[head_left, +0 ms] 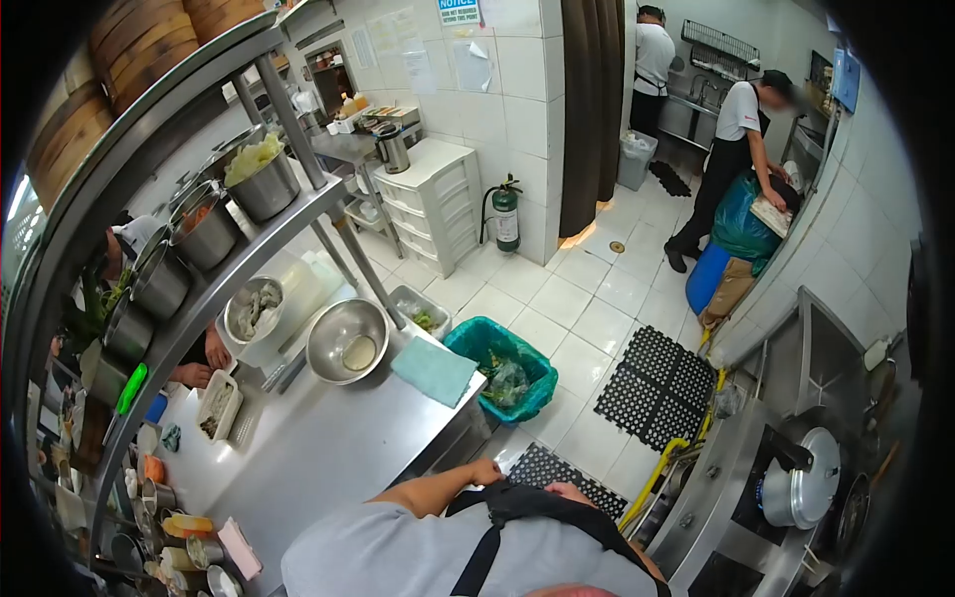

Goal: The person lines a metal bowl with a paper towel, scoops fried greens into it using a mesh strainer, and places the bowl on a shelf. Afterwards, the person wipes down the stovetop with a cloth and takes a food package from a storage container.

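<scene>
At the front of my waist, my left hand (484, 471) is closed with its fingers curled against the black apron (532, 502), and the cloth looks bunched there. My right hand (569, 493) is at the apron's other side; only its back shows and its fingers are hidden. Ahead of my left arm, a folded light-blue cloth (436, 371) lies on the corner of the steel counter (338, 438). A steel mixing bowl (347, 341) with a pale round spot at its bottom stands beside the cloth. Just beyond the counter's end is a green-lined bin (500, 369) holding clear plastic and scraps.
Another person's hands (194, 374) are at a white container (220, 406) across the counter. Steel pots (204, 225) line the shelf. On my right, a pressure cooker (803, 479) sits on the stove. Black mats (659, 388) cover wet-looking tiles. A co-worker (736, 124) bends over bags.
</scene>
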`<state>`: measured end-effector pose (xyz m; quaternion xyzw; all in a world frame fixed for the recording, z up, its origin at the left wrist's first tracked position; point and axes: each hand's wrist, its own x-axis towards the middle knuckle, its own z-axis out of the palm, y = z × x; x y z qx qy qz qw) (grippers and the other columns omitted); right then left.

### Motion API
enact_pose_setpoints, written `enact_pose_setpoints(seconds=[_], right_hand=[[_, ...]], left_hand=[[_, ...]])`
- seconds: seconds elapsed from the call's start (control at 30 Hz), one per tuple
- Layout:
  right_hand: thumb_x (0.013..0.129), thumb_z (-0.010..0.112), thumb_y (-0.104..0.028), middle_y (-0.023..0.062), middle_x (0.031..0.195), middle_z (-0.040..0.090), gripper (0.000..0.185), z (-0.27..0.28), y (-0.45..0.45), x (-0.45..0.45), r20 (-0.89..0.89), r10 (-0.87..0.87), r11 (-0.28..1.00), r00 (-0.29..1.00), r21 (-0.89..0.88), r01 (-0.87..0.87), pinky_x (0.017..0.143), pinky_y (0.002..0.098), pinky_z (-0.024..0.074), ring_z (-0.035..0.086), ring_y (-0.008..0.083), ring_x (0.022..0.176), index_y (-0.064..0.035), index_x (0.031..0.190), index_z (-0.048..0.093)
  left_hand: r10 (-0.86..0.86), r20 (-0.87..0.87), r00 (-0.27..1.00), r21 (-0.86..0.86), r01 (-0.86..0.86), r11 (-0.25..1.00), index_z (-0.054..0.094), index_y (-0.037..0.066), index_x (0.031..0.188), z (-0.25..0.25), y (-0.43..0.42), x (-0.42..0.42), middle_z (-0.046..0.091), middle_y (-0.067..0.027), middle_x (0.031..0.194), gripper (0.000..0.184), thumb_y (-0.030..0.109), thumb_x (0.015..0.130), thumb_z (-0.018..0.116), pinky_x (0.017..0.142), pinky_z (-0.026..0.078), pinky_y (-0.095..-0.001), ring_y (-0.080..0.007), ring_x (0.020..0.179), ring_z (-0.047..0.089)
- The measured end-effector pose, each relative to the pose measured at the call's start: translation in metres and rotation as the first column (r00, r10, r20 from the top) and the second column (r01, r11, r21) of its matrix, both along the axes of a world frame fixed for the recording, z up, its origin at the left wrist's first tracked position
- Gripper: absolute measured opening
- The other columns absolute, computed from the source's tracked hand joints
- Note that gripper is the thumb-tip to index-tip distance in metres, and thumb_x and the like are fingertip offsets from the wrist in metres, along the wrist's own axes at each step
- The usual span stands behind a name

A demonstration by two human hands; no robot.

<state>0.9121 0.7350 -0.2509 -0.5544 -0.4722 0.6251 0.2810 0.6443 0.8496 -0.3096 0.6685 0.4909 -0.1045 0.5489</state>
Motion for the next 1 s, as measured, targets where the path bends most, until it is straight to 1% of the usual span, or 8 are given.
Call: enact_pose_setpoints(seconds=[0.07, 0.13, 0.4, 0.5, 0.73, 0.8, 0.9, 1.0], right_hand=[[0.086, 0.062, -0.018, 0.0087, 0.087, 0.066, 0.028, -0.030, 0.012, 0.019, 0.142, 0.218, 0.973, 0.966, -0.101, -0.205, 0.073, 0.0249, 0.0484, 0.060, 0.0128, 0.080, 0.0014, 0.106, 0.061], [0.087, 0.061, -0.019, 0.0084, 0.087, 0.065, 0.028, -0.023, 0.016, 0.034, 0.143, 0.264, 0.961, 0.954, -0.126, -0.247, 0.073, 0.0250, 0.0483, 0.060, 0.0126, 0.080, 0.0010, 0.106, 0.061], [0.091, 0.057, -0.025, 0.0072, 0.089, 0.065, 0.029, 0.053, 0.029, 0.049, 0.014, 0.189, 0.974, 0.982, -0.133, -0.185, 0.073, 0.0254, 0.0481, 0.059, 0.0120, 0.082, -0.0007, 0.107, 0.061], [0.095, 0.049, -0.030, 0.0065, 0.090, 0.065, 0.033, -0.011, 0.033, 0.053, -0.230, 0.074, 0.993, 0.970, -0.070, -0.092, 0.073, 0.0251, 0.0481, 0.058, 0.0112, 0.082, -0.0019, 0.107, 0.062], [0.096, 0.046, -0.037, 0.0049, 0.069, 0.061, 0.044, 0.024, 0.045, 0.061, -0.105, -0.066, 0.993, 0.992, -0.105, 0.055, 0.059, 0.0257, 0.0452, 0.055, 0.0119, 0.061, -0.0028, 0.073, 0.062], [0.093, 0.046, -0.045, 0.0045, 0.055, 0.055, 0.055, 0.029, 0.042, 0.062, 0.198, 0.009, 0.997, 0.980, -0.071, 0.006, 0.054, 0.0284, 0.0429, 0.053, 0.0137, 0.054, -0.0052, 0.057, 0.056], [0.090, 0.044, -0.051, 0.0077, 0.055, 0.059, 0.059, 0.035, 0.042, 0.064, 0.173, -0.054, 0.984, 0.983, -0.160, 0.082, 0.061, 0.0334, 0.0464, 0.057, 0.0197, 0.056, -0.0043, 0.056, 0.058], [0.090, 0.046, -0.049, 0.0072, 0.056, 0.058, 0.057, 0.012, 0.043, 0.071, 0.220, -0.050, 0.984, 0.974, -0.155, 0.086, 0.058, 0.0325, 0.0460, 0.056, 0.0194, 0.054, -0.0041, 0.057, 0.056]], left_hand=[[-0.051, 0.020, 0.998, 0.047, 0.050, 0.998, 0.068, 0.003, 0.095, -0.004, -0.012, 0.009, 0.068, -0.0147, 0.086, 0.043, 0.042, 0.080, 0.063, 0.071, 0.050, -0.0363, -0.0243, 0.079, 0.064], [-0.105, 0.035, 0.994, 0.090, 0.102, 0.991, 0.068, 0.002, 0.096, -0.006, -0.016, 0.017, 0.068, -0.0163, 0.091, 0.045, 0.044, 0.080, 0.062, 0.077, 0.049, -0.0367, -0.0262, 0.085, 0.064], [-0.066, -0.225, 0.972, 0.169, 0.106, 0.980, 0.069, 0.006, 0.098, -0.011, 0.000, 0.017, 0.066, -0.0173, 0.099, 0.041, 0.042, 0.079, 0.060, 0.082, 0.048, -0.0405, -0.0314, 0.093, 0.063], [0.028, -0.191, 0.981, 0.240, 0.019, 0.971, 0.070, 0.006, 0.094, -0.037, 0.005, -0.002, 0.067, -0.0169, 0.093, 0.039, 0.041, 0.076, 0.062, 0.080, 0.049, -0.0398, -0.0314, 0.089, 0.064], [0.113, -0.223, 0.968, 0.212, -0.065, 0.975, 0.071, 0.007, 0.092, -0.025, -0.013, -0.013, 0.067, -0.0185, 0.092, 0.037, 0.040, 0.076, 0.061, 0.081, 0.049, -0.0396, -0.0325, 0.088, 0.064], [0.141, -0.381, 0.914, 0.025, -0.142, 0.990, 0.071, 0.008, 0.094, -0.016, -0.020, -0.013, 0.067, -0.0185, 0.093, 0.038, 0.040, 0.077, 0.059, 0.082, 0.049, -0.0393, -0.0333, 0.090, 0.063], [0.033, -0.284, 0.958, 0.193, 0.023, 0.981, 0.070, 0.010, 0.097, -0.027, -0.021, -0.018, 0.067, -0.0176, 0.092, 0.039, 0.041, 0.078, 0.058, 0.082, 0.049, -0.0390, -0.0326, 0.089, 0.063], [0.206, -0.235, 0.950, 0.135, -0.177, 0.975, 0.071, 0.009, 0.094, -0.039, -0.019, -0.013, 0.067, -0.0165, 0.092, 0.036, 0.040, 0.077, 0.060, 0.081, 0.049, -0.0385, -0.0320, 0.089, 0.064]])
